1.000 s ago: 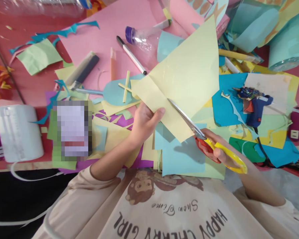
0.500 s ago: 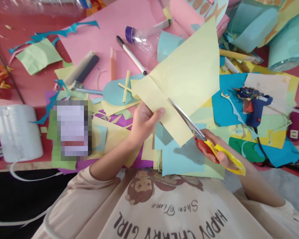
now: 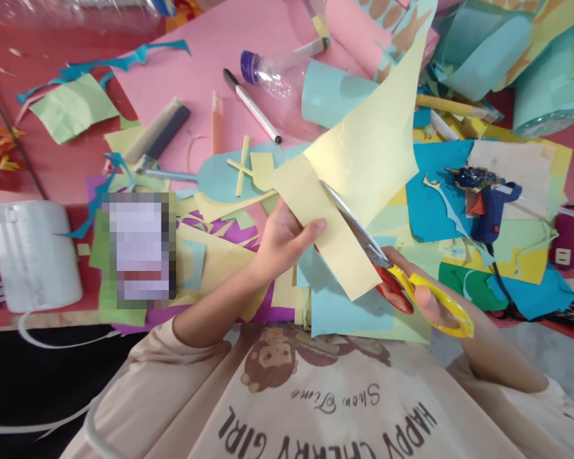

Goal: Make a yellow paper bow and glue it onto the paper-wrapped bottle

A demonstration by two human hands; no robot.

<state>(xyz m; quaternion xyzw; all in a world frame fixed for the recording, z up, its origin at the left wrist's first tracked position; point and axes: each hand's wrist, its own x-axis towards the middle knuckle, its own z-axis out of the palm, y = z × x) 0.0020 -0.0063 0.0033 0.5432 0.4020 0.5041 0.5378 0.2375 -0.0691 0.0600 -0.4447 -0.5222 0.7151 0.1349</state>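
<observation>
Pinching pale yellow paper [image 3: 368, 146] at the frame's centre, the left hand [image 3: 287, 236] sets its thumb on top; lower right of centre, the right hand [image 3: 428, 301] grips yellow-and-red scissors [image 3: 379, 254], blades at the paper's cut. A blue glue gun [image 3: 493, 213] lies at right.

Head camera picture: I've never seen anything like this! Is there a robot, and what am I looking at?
There's no robot here, just a person's two bare hands. A camera worn on the person's head looks forward and down at them. The left hand holds a pale yellow sheet; the right hand holds scissors against it. On the red table lie coloured papers, a clear bottle, a marker and what looks like a glue gun. A pixelated patch hides what's beneath.
</observation>
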